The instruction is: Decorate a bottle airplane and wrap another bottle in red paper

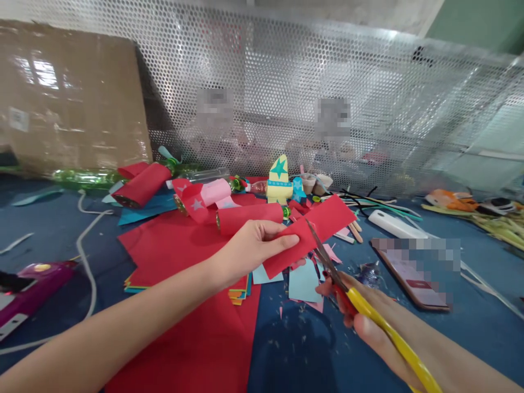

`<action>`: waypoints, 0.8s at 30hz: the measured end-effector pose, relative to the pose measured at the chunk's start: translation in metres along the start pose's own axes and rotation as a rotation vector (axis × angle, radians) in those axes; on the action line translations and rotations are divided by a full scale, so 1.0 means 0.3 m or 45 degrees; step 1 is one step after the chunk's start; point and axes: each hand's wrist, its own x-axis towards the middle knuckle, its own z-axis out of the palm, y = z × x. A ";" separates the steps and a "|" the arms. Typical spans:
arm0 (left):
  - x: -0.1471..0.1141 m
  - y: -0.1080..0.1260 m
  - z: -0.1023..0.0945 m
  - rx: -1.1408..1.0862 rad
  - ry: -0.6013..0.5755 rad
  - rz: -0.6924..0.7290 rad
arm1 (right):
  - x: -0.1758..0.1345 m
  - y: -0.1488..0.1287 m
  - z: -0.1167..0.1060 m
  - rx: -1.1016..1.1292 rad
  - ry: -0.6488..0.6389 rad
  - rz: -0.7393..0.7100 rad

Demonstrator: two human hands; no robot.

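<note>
Pinched between the thumb and fingers of my left hand (262, 243) is a red paper strip (327, 215), tilted up to the right above the table. My right hand (368, 305) grips scissors (327, 265) with yellow and red handles. Their blades reach up to the lower edge of the strip, the tip lying over its middle; whether they are cutting into it I cannot tell. Below both hands lie pale blue paper pieces (305, 284) and pink scraps. Left of them, large red paper sheets (184, 338) cover the table, partly hidden by my left forearm.
Red-wrapped bottles (143, 185) and a yellow paper figure with a star (279, 180) stand along the back. At right lie a phone (413, 275) and a white tool (395, 224). A purple glue gun (36, 289) with a pale cord sits left. Behind rises a perforated metal screen (278, 71).
</note>
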 end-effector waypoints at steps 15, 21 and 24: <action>0.008 -0.011 -0.013 0.167 0.018 0.050 | 0.048 0.015 -0.014 -0.087 -0.042 -0.262; 0.005 -0.007 -0.004 0.204 0.052 0.030 | 0.043 0.072 0.002 -0.194 -0.012 -0.444; 0.004 -0.004 -0.001 0.206 0.058 0.013 | 0.041 0.064 0.008 -0.188 -0.013 -0.441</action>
